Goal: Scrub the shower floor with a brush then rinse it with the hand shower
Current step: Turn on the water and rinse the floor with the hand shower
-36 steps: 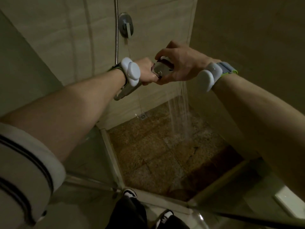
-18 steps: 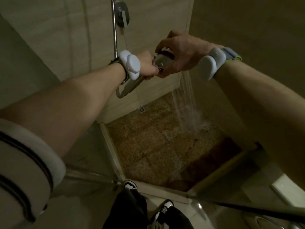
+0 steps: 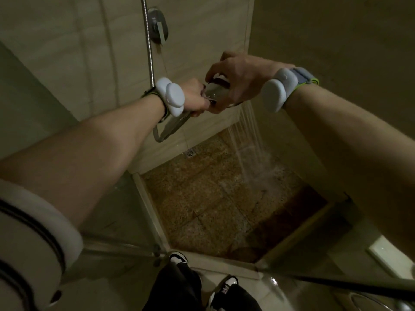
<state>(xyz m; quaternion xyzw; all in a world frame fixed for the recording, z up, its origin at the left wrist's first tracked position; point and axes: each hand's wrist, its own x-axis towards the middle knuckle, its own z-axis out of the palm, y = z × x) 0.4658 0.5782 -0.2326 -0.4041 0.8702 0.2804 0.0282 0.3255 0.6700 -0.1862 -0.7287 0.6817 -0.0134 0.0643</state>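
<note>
At the bottom edge stand two black-and-white sneakers [image 3: 179, 258] below dark trouser legs, toes just short of the pale raised threshold [image 3: 215, 267] of the shower stall. On the left a white sleeve cuff with dark stripes [image 3: 33, 239] fills the corner, and both bare forearms reach forward from there. Beyond the threshold lies the brown speckled stone shower floor [image 3: 202, 209], wet and darker toward its right side, with a small square metal drain [image 3: 190, 153] at the far wall. Above the floor, the left hand [image 3: 195, 97], wearing a white puck-shaped wrist device [image 3: 170, 95], is closed in a fist around the handle of the chrome hand shower [image 3: 214, 90]. The right hand [image 3: 242, 79], with a similar white wrist device on a grey-green strap [image 3: 280, 90], curls its fingers over the head of the hand shower. A spray of water [image 3: 249, 140] falls from the head and strikes the floor near the right wall. Farther back, a ribbed metal hose [image 3: 148, 41] runs up the beige tiled wall beside a round chrome wall fitting [image 3: 158, 24].
</note>
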